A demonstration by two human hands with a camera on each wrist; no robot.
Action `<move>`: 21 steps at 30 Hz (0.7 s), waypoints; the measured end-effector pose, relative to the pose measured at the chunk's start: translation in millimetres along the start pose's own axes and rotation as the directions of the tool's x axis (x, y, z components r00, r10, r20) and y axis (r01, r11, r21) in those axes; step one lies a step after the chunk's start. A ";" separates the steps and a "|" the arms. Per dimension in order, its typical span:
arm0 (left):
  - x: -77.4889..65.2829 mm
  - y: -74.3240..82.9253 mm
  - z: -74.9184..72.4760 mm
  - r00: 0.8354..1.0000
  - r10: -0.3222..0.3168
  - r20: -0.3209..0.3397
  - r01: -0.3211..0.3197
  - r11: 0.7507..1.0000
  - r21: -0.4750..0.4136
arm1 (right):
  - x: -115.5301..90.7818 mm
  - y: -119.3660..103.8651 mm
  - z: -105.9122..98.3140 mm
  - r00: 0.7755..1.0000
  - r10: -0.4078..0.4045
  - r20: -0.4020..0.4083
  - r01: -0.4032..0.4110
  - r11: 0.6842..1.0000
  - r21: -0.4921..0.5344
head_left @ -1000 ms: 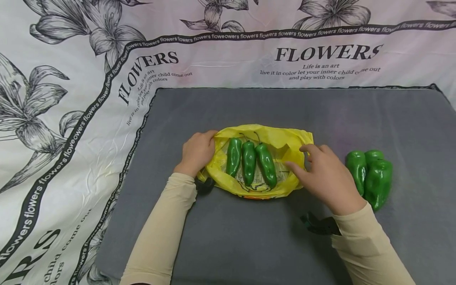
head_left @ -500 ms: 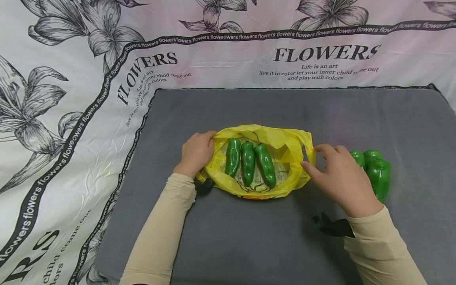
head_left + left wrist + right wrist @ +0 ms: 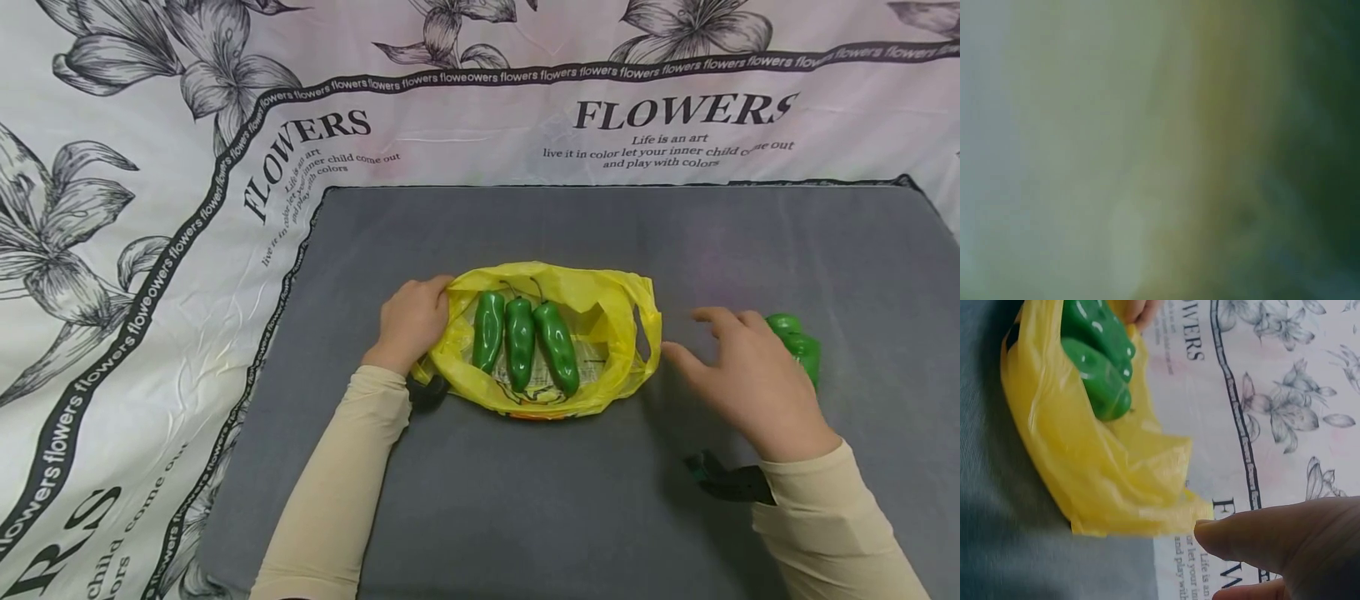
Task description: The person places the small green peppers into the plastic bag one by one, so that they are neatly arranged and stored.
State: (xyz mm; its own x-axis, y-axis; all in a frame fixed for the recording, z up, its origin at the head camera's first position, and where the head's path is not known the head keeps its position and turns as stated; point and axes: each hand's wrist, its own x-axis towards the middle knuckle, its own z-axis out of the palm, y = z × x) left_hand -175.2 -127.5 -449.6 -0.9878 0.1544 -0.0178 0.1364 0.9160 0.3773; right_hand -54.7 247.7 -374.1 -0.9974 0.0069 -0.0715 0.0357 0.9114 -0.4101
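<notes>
A yellow plastic bag (image 3: 626,375) lies with its mouth spread wide, and three long green chili peppers (image 3: 521,343) rest side by side inside it. My left hand (image 3: 411,321) holds the bag's left rim; its fingertips are hidden behind the plastic. Fingers spread and holding nothing, my right hand (image 3: 757,383) hovers just right of the bag's handle loop. Behind that hand, some green bell peppers (image 3: 802,350) show only in part. In the right wrist view the thumb (image 3: 1241,534) appears near the bag's edge. The left wrist view is a blur.
Everything sits on a dark grey table mat (image 3: 525,508). A white cloth (image 3: 480,125) printed with flowers and lettering borders it at the back and left.
My right hand has let go of the bag's right side and moved right, now covering more of the bell peppers. The left hand stays on the rim.
</notes>
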 end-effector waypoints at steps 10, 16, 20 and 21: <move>0.5 -0.3 0.4 1.000 -0.001 -0.001 0.001 1.000 0.007 | -0.9 24.6 -14.9 0.999 0.054 -0.001 -0.054 0.997 -0.046; 0.9 -0.5 0.6 1.000 0.000 -0.007 0.000 1.000 0.004 | -2.9 33.3 -19.0 0.996 0.090 -0.009 -0.090 0.993 -0.073; 1.2 -0.5 0.7 1.000 0.001 -0.003 -0.001 1.000 0.003 | -4.0 37.4 -21.9 0.994 0.106 -0.020 -0.107 0.990 -0.096; 1.2 -0.5 0.5 1.000 0.003 -0.001 -0.003 1.000 0.002 | -4.5 38.4 -22.9 0.993 0.113 -0.022 -0.114 0.988 -0.103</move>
State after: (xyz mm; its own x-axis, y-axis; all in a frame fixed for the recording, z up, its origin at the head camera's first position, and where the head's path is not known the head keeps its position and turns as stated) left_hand -176.5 -127.5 -450.3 -0.9875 0.1568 -0.0153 0.1397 0.9163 0.3753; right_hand -50.3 292.0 -368.7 -0.9882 0.1186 -0.0968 0.1428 0.9421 -0.3034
